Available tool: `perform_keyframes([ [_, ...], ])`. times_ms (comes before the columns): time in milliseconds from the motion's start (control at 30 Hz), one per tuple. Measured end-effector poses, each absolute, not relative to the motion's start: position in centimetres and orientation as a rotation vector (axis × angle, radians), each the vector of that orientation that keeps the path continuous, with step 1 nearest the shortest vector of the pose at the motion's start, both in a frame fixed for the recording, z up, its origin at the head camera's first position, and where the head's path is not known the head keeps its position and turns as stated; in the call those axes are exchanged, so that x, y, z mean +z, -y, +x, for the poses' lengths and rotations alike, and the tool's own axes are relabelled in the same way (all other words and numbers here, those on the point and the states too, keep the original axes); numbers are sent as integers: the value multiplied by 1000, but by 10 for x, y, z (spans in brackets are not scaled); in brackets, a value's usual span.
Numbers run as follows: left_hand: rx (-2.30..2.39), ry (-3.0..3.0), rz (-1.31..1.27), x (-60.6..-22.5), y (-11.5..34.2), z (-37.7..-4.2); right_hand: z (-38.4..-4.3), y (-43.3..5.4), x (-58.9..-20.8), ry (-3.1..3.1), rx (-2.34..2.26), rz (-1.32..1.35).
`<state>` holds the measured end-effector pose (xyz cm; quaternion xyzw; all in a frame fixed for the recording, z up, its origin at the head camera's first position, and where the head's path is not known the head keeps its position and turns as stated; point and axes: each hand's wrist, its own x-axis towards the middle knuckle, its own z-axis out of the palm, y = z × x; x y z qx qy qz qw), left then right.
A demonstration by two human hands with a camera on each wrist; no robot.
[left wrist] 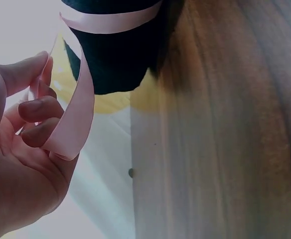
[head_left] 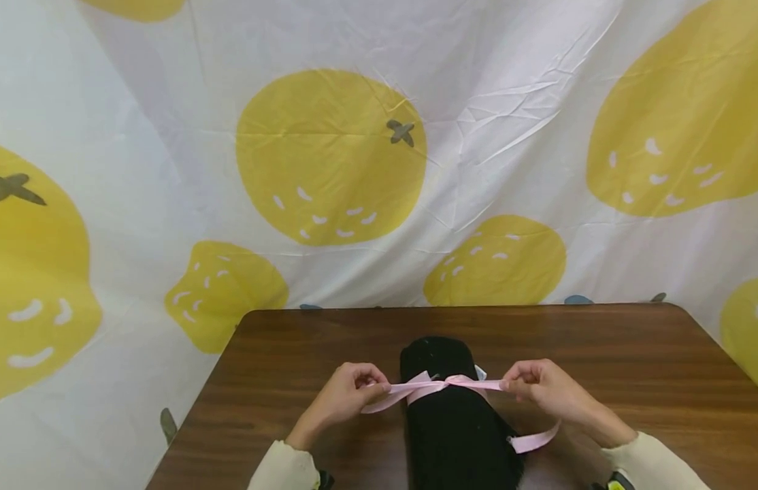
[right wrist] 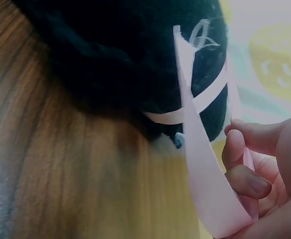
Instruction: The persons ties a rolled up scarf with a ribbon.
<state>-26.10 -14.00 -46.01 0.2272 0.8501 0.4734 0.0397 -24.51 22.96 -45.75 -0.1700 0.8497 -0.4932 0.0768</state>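
A black, soft-looking cloth roll [head_left: 455,435] lies lengthwise on the table, with a pink ribbon [head_left: 457,380] around it and crossed or knotted on top. My left hand [head_left: 345,395] pinches one side of the ribbon between thumb and fingertips, left of the roll. On the other side, my right hand [head_left: 553,391] pinches the opposite stretch, and the ribbon runs nearly straight between both hands. In the left wrist view a slack length of ribbon [left wrist: 78,119] curves below the fingers. A loose tail [right wrist: 200,164] with a frayed tip hangs from the right hand.
The brown wood-grain table [head_left: 648,354] has its far edge against a white curtain [head_left: 477,170] printed with yellow fruit. A small white tag [head_left: 480,373] sticks out from the roll's right side.
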Motion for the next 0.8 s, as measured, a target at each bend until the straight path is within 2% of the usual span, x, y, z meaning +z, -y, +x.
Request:
perform_keyframes([
  [333,1354,-2661,704,-476,139,-263,-246,-228,-476,-2502,-1503,-516],
  [800,1263,-2635,712,-479,140,-261,-248,-223,-478,-2485,-1508,-504],
])
